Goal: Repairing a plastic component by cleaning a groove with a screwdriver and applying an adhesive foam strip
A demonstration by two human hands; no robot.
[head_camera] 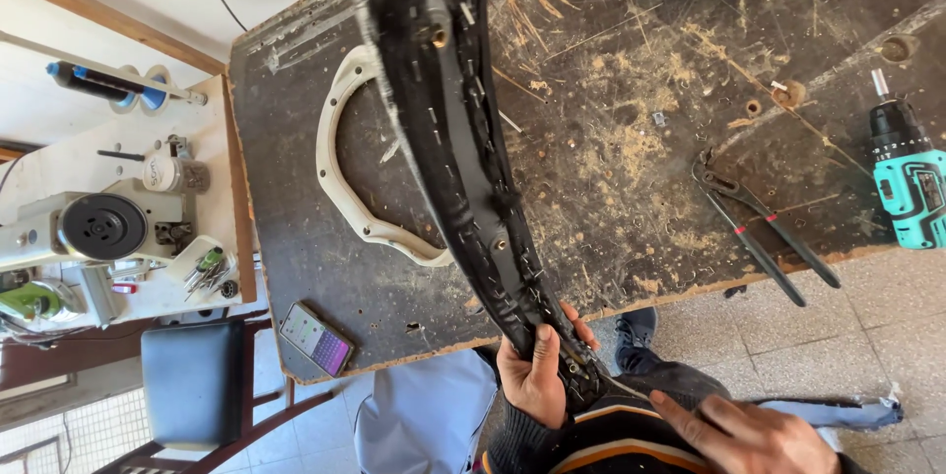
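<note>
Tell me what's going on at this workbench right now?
A person stands at a scarred wooden workbench, gripping the near end of a long black upholstered panel with the left hand. Staples show along the panel's edge. The right hand is free, held open beside the body. On the bench lie a white curved frame, pincers, a teal cordless drill and a smartphone. A sewing machine sits on the side table.
</note>
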